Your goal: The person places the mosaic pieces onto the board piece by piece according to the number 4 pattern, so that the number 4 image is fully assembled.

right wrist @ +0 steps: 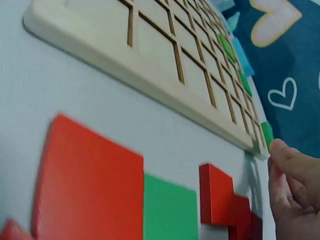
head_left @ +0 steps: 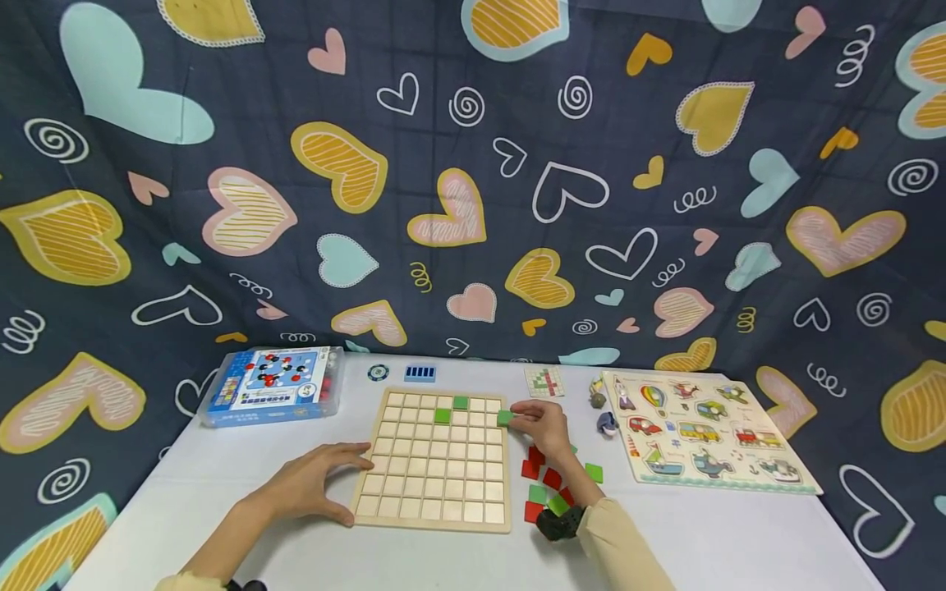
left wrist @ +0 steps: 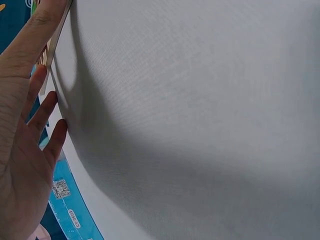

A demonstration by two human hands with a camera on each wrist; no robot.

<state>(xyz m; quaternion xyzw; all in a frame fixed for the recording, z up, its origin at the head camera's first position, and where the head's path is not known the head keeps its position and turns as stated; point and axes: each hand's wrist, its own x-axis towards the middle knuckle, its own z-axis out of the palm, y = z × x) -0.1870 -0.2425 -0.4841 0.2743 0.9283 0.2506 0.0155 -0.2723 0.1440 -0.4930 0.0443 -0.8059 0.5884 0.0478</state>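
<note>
Pale right sleeve point(head_left: 624, 546) is lying nearest the camera. Beyond it, right hand point(head_left: 544, 427) is pinching a green tile point(head_left: 505, 418) between thumb and fingers, at the right edge of a gridded wooden board point(head_left: 436, 523), near its far corner; contact with the rim cannot be told. Tile is showing small, flat, square, plain green. Two further green tiles point(head_left: 442, 416) are sitting in board cells. Left hand point(head_left: 306, 481) is touching the board's left edge, fingers relaxed and spread. Loose red and green tiles point(head_left: 533, 512) are lying right of the board. Blue box point(head_left: 277, 415) and picture puzzle point(head_left: 698, 468) are flanking on the white-covered table point(head_left: 709, 542). Navy backdrop point(head_left: 510, 107), patterned with pink, yellow and pale-blue hearts, is hanging behind.
</note>
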